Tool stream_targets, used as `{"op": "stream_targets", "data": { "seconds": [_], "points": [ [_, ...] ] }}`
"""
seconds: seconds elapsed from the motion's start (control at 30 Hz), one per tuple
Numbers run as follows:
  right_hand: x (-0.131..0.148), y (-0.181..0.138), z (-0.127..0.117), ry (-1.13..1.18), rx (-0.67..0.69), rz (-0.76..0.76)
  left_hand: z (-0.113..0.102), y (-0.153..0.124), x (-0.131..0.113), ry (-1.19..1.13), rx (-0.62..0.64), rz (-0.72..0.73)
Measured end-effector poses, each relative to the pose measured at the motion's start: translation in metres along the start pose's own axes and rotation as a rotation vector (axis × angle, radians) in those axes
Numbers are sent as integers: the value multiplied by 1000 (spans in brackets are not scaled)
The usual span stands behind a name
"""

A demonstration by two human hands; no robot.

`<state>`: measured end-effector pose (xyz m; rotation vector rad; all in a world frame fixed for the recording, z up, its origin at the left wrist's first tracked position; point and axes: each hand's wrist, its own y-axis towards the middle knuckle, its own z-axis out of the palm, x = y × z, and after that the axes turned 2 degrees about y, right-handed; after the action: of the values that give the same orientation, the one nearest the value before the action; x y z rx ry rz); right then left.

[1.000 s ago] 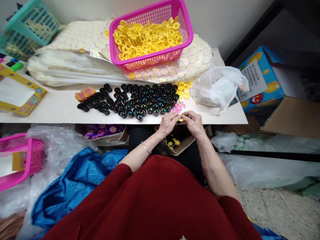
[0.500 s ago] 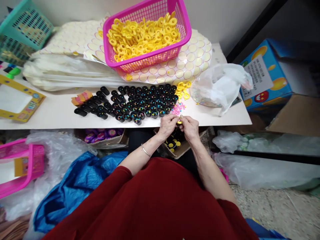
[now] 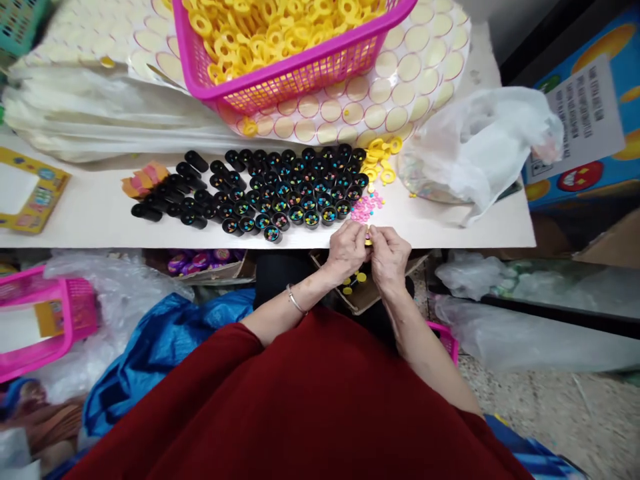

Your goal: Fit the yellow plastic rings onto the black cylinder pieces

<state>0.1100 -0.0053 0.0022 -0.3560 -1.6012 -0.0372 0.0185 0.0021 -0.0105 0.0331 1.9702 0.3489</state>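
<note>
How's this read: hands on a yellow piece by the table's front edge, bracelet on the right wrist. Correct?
Wrong wrist: the head view shows the bracelet on the left wrist. Left hand and right hand are on a yellow piece by the table's front edge.

Below the bench (image 3: 475,230), at left, lies a blue sheet (image 3: 150,373), with a pink basket (image 3: 83,310) farther left; beyond the bench's right end is a blue carton (image 3: 595,127).

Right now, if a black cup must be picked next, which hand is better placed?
Probably the left hand: it is nearer the black cups than the right hand, though both hold a yellow piece.
</note>
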Motion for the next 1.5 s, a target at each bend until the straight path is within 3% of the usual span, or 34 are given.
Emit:
{"op": "stream_targets", "data": {
  "seconds": [0.23, 0.43, 0.57, 0.73, 0.8, 0.9, 1.0, 1.1, 1.27, 1.5],
  "points": [
    [0, 6, -2, 101, 94, 96, -12, 4, 2, -260, 167, -163],
    [-2, 2, -14, 298, 124, 45, -14, 3, 10, -317, 314, -67],
    [-5, -2, -21, 390, 123, 19, -7, 4, 12, -322, 317, -97],
    [-9, -13, -40, 484, 206, 5, -11, -2, -1, -518, 328, -168],
    [-10, -19, -49, 500, 296, 14, -18, -5, -8, -479, 345, -103],
    [-7, -27, -58, 493, 415, 45, -27, -8, -17, -251, 369, 126],
    [-1, -30, -65, 420, 424, 87, -29, -13, -25, 16, 432, 373],
    [3, -29, -73, 323, 396, 88, -28, -21, -30, 245, 469, 510],
    [3, -33, -85, 261, 394, 91, -26, -34, -34, 286, 461, 620],
    [0, -50, -77, 299, 262, 32, -23, -40, -30, 62, 486, 550]
  ]
}}
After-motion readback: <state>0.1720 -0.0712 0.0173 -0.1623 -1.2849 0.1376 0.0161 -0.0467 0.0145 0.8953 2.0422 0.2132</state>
